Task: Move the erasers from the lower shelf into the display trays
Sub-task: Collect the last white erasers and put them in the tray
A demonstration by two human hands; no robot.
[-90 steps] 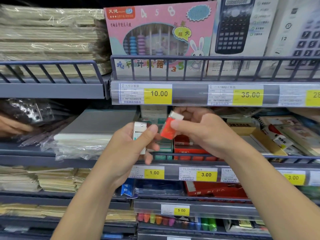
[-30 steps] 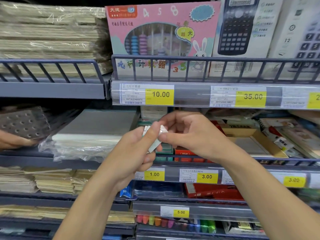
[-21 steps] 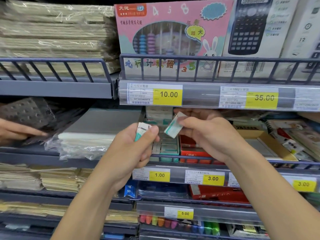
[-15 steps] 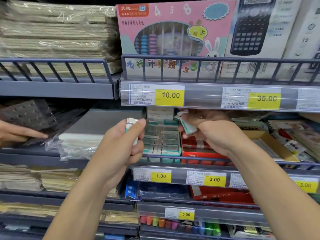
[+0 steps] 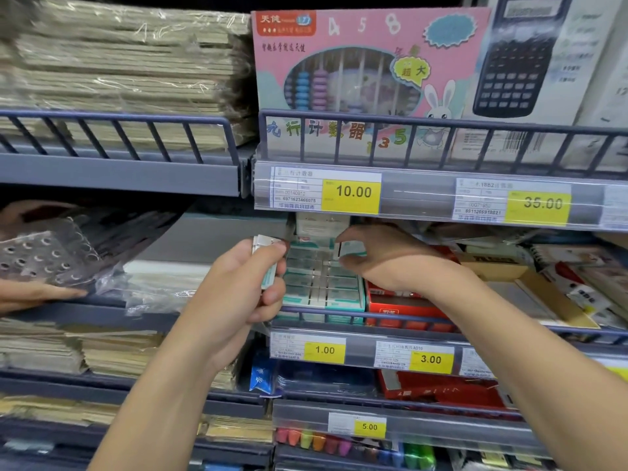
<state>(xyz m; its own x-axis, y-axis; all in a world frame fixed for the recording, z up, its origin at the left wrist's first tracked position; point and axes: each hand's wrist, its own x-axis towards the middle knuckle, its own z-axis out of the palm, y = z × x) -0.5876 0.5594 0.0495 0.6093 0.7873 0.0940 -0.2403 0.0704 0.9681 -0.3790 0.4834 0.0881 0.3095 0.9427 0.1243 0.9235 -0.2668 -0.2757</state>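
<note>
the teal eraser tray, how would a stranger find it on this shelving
Find the yellow 10.00 price tag under the pink abacus box. Directly below, the teal eraser tray holds neat rows of white-and-teal erasers. The tray beside it is red; only this one sits above the 1.00 tag.

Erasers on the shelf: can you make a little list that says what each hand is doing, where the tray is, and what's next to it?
left hand: grips a small stack of erasers, held in front of the shelf
right hand: pinches one teal-and-white eraser above the tray
teal tray: rows of erasers inside, sits above the 1.00 price tag
red tray: right beside the teal tray, touching it
other person's hand: at far left, resting on the shelf edge
</note>
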